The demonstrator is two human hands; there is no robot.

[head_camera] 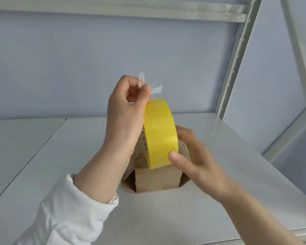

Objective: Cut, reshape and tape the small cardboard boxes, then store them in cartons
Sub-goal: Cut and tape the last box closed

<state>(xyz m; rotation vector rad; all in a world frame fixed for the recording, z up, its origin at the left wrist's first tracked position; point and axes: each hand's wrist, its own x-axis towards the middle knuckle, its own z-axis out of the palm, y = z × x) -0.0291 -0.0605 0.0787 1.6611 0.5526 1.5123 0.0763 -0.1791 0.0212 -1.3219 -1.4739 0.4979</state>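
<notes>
tape roll (160, 133): yellow, upright, clear end peeled | box (155, 181): brown, creased flaps

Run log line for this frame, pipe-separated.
phase: tape peel | left hand: pinches tape end | right hand: holds yellow tape roll | small cardboard box: on white table

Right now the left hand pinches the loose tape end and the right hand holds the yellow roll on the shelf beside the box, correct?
No. The head view shows the yellow roll upright over the cardboard box, not beside it. The left hand does pinch the tape end; the right hand holds the roll.
</notes>
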